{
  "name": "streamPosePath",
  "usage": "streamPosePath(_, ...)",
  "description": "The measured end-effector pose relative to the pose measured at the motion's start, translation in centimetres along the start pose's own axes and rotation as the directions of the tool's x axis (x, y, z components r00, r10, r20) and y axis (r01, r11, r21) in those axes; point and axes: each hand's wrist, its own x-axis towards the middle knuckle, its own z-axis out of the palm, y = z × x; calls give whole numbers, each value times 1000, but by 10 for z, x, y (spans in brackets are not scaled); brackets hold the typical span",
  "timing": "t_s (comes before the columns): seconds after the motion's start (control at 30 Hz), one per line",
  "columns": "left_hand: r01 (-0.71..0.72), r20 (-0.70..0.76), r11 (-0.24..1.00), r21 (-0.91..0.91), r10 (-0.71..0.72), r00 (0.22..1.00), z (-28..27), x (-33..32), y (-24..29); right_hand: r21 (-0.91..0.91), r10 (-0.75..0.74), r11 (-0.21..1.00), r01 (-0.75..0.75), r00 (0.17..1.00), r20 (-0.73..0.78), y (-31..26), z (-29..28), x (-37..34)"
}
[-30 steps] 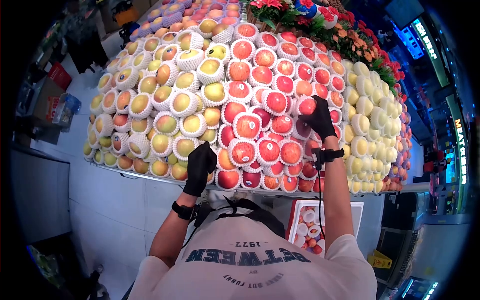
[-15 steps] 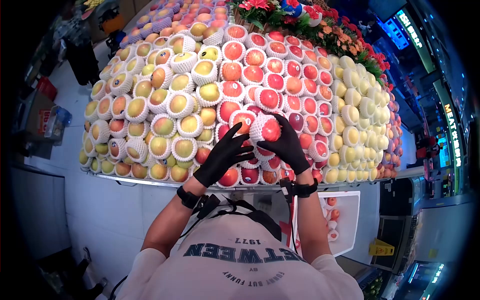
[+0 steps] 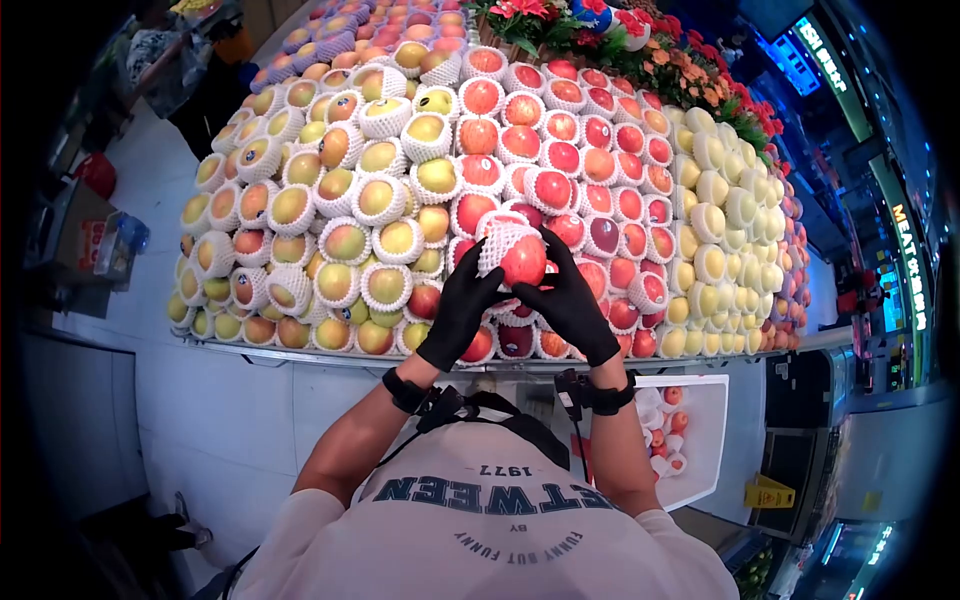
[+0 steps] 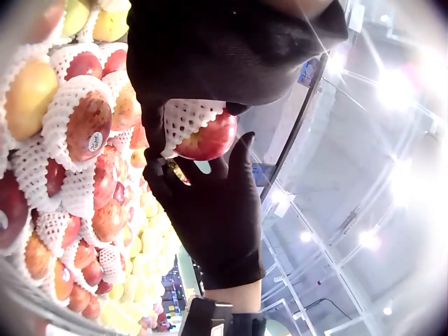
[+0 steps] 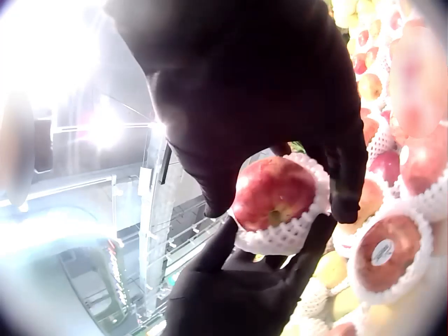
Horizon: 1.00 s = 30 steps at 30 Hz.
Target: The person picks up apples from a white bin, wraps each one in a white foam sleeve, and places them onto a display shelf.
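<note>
Both black-gloved hands hold one red apple in a white foam net, above the front part of the red apple rows. The left hand curls round its netted left side; the right hand has thumb and fingers on its right side. In the left wrist view the apple shows between the left hand above and the right hand below. The right wrist view shows the apple's stem end facing out, the net round its other side, with the right hand over it and the left hand beneath.
Yellow-green netted apples fill the display's left side, pale yellow netted fruit the right. Flowers stand at the back. A white box with netted apples sits below the display's metal front edge.
The right hand has come from the right side of the red rows to the middle with the apple. The left hand has moved right and up and now grips the apple too.
</note>
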Motion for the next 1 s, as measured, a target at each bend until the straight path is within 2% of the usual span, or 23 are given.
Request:
streamPosePath(0.03, -19, 7, 1000, 25, 19, 1000, -4, -1, -3, -21, 9, 1000, -9, 1000, -11, -9, 5, -2)
streamPosePath(0.13, -36, 34, 997, 68, 34, 999, -6, -7, -2, -208, -125, 972, 113, 991, -49, 6, 11, 6)
streamPosePath(0.2, -19, 32, 994, 108, 16, 999, -7, -7, 0, -248, -230, 946, 210, 972, -56, -5, 11, 3)
streamPosePath(0.27, 23, 4, 986, 165, -24, 1000, -6, -9, -2, -237, -282, 938, 255, 956, -85, -9, 13, -1)
streamPosePath(0.37, 34, 79, 997, 71, -39, 996, 4, -12, 7, -174, -302, 945, 276, 941, -152, -2, 13, 0)
streamPosePath(0.47, 102, 87, 992, 69, -108, 990, 11, -12, 15, -227, -323, 930, 288, 937, -136, 8, 11, -2)
streamPosePath(0.57, 96, -13, 993, 70, -96, 995, 7, -11, 15, -200, -343, 928, 314, 930, -131, 20, 15, -5)
streamPosePath(0.63, -216, 99, 897, 384, 193, 976, -14, -7, -8, -315, -377, 893, 321, 916, -135, 4, 17, -12)
streamPosePath(0.7, -267, 107, 814, 516, 247, 963, -17, -10, -13, -373, -426, 854, 364, 899, -99, -1, 19, -14)
streamPosePath(0.77, -295, 106, 723, 625, 295, 950, -20, -12, -16, -406, -430, 846, 347, 893, -132, -9, 22, -17)
streamPosePath(0.8, -282, 96, 737, 614, 285, 954, -20, -15, -18, -420, -427, 844, 334, 892, -149, -10, 25, -20)
streamPosePath(0.93, -215, 67, 842, 494, 210, 975, -25, -20, -23, -344, -250, 926, 157, 937, -245, -3, 38, -24)
streamPosePath(1.0, -255, 107, 770, 585, 238, 965, -31, -20, -28, -321, -192, 943, 94, 938, -290, 4, 39, -29)
